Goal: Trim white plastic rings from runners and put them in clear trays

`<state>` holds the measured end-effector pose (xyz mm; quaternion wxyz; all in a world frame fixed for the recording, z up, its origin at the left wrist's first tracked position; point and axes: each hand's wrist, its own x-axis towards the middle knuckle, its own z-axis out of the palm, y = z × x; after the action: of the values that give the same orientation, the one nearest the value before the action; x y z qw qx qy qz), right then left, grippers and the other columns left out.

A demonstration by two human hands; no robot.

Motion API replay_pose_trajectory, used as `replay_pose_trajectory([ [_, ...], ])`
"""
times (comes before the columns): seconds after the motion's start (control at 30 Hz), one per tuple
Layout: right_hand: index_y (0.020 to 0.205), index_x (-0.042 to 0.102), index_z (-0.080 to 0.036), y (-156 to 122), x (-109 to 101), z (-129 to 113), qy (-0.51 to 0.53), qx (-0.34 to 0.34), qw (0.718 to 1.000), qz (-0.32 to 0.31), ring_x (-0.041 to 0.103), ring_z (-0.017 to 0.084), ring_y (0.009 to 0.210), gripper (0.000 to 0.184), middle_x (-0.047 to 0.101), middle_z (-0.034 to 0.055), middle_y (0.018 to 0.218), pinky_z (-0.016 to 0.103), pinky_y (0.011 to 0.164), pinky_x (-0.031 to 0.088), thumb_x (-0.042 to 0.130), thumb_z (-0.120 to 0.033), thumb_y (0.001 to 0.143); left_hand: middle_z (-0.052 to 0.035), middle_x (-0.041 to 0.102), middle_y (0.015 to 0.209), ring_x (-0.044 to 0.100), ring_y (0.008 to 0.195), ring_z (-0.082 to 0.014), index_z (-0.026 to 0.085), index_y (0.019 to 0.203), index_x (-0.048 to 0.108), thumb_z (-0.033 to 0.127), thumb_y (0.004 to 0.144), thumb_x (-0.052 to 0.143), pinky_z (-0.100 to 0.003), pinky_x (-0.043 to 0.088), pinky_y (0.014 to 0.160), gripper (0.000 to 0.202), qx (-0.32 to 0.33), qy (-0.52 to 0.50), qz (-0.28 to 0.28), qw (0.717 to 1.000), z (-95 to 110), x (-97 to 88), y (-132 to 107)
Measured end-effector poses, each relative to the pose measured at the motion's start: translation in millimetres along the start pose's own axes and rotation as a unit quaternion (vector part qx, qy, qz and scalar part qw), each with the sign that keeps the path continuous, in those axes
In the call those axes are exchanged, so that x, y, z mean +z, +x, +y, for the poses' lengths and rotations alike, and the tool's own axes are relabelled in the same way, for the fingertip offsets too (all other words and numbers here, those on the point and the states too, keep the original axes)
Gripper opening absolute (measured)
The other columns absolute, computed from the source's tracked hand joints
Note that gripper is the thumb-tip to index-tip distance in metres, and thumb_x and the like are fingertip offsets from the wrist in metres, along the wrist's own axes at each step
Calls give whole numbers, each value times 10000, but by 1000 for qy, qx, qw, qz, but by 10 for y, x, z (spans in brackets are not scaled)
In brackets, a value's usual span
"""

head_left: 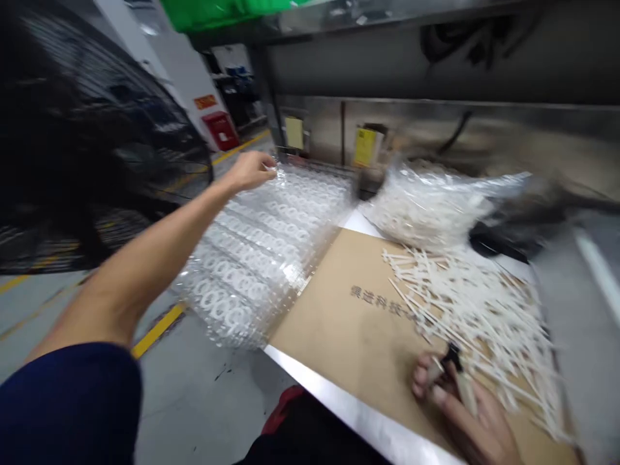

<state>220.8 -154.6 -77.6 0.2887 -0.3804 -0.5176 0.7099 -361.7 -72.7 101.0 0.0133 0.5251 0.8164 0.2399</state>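
My left hand (250, 171) reaches to the far left corner of a clear plastic tray (310, 261) holding rows of white rings (223, 300). Its thumb and fingers are closed at the tray's edge, and I cannot make out what is between them. My right hand (465, 407), low over a brown cardboard sheet (334, 329), is wrapped round a pair of small nippers (453, 358) with a black head and pale handles. Beside it spreads a loose heap of thin white plastic sprues (475, 303).
A clear bag of white parts (431, 206) lies behind the heap. Yellow labels (365, 147) stand near the back wall. The tray overhangs the metal table edge (339, 400). A large dark fan (111, 129) stands at left, and a green-topped shelf (217, 13) runs overhead.
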Motion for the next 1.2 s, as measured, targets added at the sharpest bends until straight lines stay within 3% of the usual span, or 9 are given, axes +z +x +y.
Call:
replay_pose_trajectory([
  [0.1,1217,651,-174,10,150,-182,-174,-182,964,-85,719,243,808,235,743,122,963,371,734,601,559,-300,1041,-15,681,1001,565,952,-178,128,1139,741,368,826,730,-355,378,1108,395,108,-4,-38,993,431,-46,-313],
  [0.27,1105,634,-190,49,224,-193,-275,-283,912,-112,672,221,830,221,706,79,930,346,782,562,591,-159,890,-18,688,1105,610,992,-251,279,1140,747,610,839,647,-377,414,1054,458,335,42,-109,935,1194,79,-1032],
  [0.37,1090,618,-197,20,256,-153,-326,-348,863,-166,633,228,817,324,684,79,924,350,785,552,590,-135,773,-65,707,1183,627,968,-269,272,1157,767,550,846,699,-367,425,995,422,355,-9,-200,913,1709,307,-1550],
  [0.47,1090,606,-202,-4,280,-101,-371,-393,815,-211,626,244,826,370,682,82,915,358,796,550,591,-145,725,-87,734,1073,649,896,-260,237,1039,799,439,826,770,-325,441,870,296,357,-70,-272,891,2207,653,-1974],
  [0.6,1121,594,-184,8,282,-28,-424,-421,771,-220,652,256,853,365,709,108,968,363,798,556,589,-169,757,-59,727,850,622,737,-199,197,918,771,374,871,706,-281,402,705,194,346,-43,-355,867,2753,1243,-2361],
  [0.7,1116,599,-174,36,282,-5,-459,-436,741,-223,669,253,857,329,720,104,954,346,773,560,588,-187,788,-51,727,771,605,654,-182,177,895,757,421,870,672,-272,380,622,260,318,-17,-367,874,3026,1681,-2563],
  [0.87,1153,613,-134,42,319,-30,-504,-464,691,-231,687,265,893,327,738,127,998,361,808,560,600,-228,841,-62,726,739,615,651,-188,170,803,727,272,817,606,-275,361,609,158,290,8,-320,902,3162,2013,-2695],
  [1.03,1224,625,-118,6,365,-40,-539,-483,646,-242,691,259,926,364,738,106,1062,348,787,542,595,-277,898,-48,705,749,618,681,-193,177,799,657,261,839,511,-281,359,625,173,291,9,-274,916,3017,1809,-2607],
  [1.2,1336,604,-91,15,369,-63,-557,-490,626,-240,688,250,1028,407,728,95,1124,344,861,519,558,-249,963,-33,689,797,618,750,-200,187,828,608,388,897,494,-290,410,699,241,303,-3,-233,924,2658,1635,-2500],
])
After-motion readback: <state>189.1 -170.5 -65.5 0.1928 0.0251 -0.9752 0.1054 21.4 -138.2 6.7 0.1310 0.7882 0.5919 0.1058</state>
